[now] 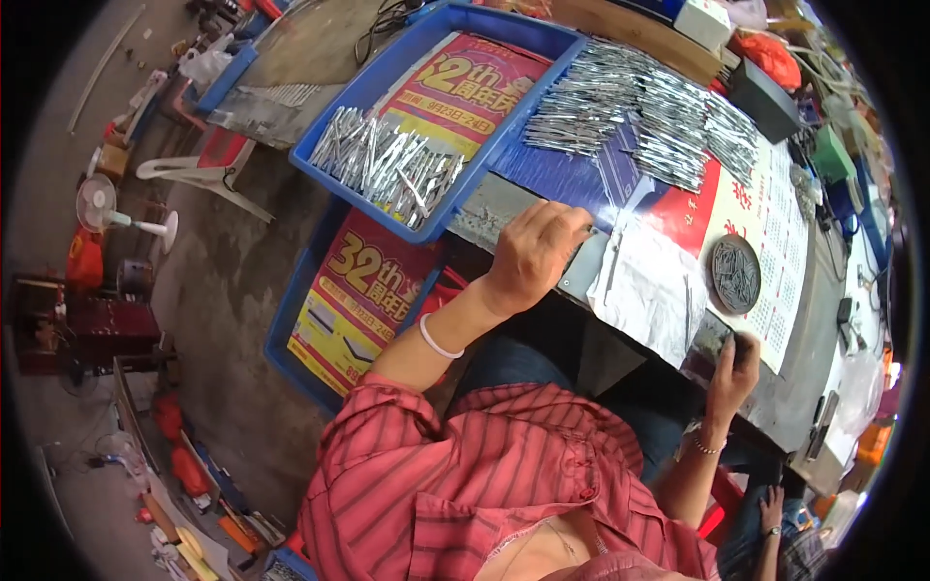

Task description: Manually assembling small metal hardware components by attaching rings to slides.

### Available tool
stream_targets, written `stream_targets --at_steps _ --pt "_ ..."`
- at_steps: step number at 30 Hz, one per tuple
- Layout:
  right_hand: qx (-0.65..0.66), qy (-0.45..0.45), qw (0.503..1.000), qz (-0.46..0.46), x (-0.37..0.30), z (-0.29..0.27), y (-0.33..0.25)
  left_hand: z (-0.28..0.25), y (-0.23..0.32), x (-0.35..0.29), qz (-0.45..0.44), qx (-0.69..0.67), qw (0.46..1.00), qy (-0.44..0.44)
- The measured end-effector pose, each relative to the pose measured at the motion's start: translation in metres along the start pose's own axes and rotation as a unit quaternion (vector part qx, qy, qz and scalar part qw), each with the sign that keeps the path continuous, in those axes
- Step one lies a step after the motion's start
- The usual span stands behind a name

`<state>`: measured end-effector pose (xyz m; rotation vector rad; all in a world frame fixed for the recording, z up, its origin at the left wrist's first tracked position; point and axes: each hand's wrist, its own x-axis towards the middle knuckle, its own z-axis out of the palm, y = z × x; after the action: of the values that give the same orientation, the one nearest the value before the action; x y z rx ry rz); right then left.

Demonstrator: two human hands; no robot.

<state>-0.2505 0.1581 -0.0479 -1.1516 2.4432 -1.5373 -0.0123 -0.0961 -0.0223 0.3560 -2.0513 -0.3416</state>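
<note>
My left hand (533,257) is closed, its fingers curled together above the table's near edge. Whatever it may hold is hidden. Farther right, my right hand (733,376) is closed at the edge beside a small dark metal plate (709,347); anything in its fingers is too hidden to name. Between the two hands lies a crumpled white sheet (644,290) with thin slivers of metal on it. Just beyond my right hand, a round dish (715,290) holds many small grey pins (738,271). Rows of slim shiny metal pieces (668,116) cover the far part of the table.
A blue tray (572,60) with loose metal pieces (387,165) juts over the table's left edge. Below it stands another blue tray (281,341). A dark box (763,100) sits at the far right. Another person's hand (772,510) shows at lower right; a white fan (97,201) stands left.
</note>
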Motion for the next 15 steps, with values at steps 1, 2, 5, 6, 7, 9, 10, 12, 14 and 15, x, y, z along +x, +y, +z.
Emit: stream_targets --at_steps 1,2,5,6,7,9,10,12,14,15 --pt "-0.037 -0.018 0.999 -0.035 0.009 -0.005 -0.009 0.004 0.001 0.0 -0.039 -0.018 0.999 -0.003" --pt "-0.04 -0.024 0.998 -0.051 0.017 -0.008 -0.011 0.009 0.003 0.001 -0.077 -0.046 0.996 -0.009" --pt "-0.106 -0.069 0.988 -0.085 0.051 -0.005 -0.006 0.006 -0.003 -0.003 -0.116 -0.03 0.992 -0.043" --pt "-0.086 -0.077 0.989 -0.088 0.062 0.0 -0.005 0.002 -0.001 -0.003 -0.141 -0.034 0.989 -0.04" --pt "-0.102 -0.089 0.985 -0.105 0.075 -0.001 -0.005 0.003 -0.006 -0.007 -0.133 -0.043 0.99 -0.021" --pt "-0.178 -0.113 0.973 -0.088 0.091 0.002 0.001 0.004 -0.015 -0.02 -0.187 -0.111 0.976 0.004" --pt "-0.214 -0.11 0.965 -0.106 0.097 0.002 0.006 0.005 -0.017 -0.026 -0.233 -0.132 0.963 -0.003" --pt "-0.252 -0.144 0.954 -0.078 0.106 0.003 0.006 0.006 -0.022 -0.036 -0.293 -0.16 0.943 -0.009" --pt "-0.274 -0.151 0.946 -0.087 0.112 0.004 0.012 0.007 -0.016 -0.034 -0.3 -0.172 0.938 -0.031" --pt "-0.284 -0.155 0.942 -0.092 0.114 0.005 0.014 0.008 -0.015 -0.031 -0.29 -0.142 0.946 -0.041"
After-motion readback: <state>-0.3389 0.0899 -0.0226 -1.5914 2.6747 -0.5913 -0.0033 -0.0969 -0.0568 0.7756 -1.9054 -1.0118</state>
